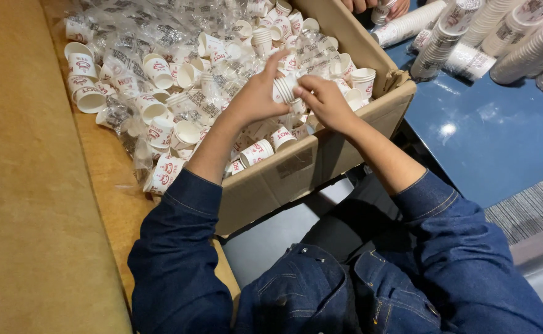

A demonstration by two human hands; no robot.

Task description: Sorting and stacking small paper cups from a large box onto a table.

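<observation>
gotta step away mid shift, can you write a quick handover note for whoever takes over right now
Left hand: closed around a short stack of nested paper cups, held over the cardboard box.
Right hand: fingertips pinching the same stack from the other end.
Things: the box is full of loose white cups with red print, mixed with clear plastic wrappers; more loose cups spill onto the brown surface at left.
Done: long nested cup stacks lie on the blue table at upper right, where another person's hand works.
Left: most cups in the box are still loose and unstacked.
</observation>
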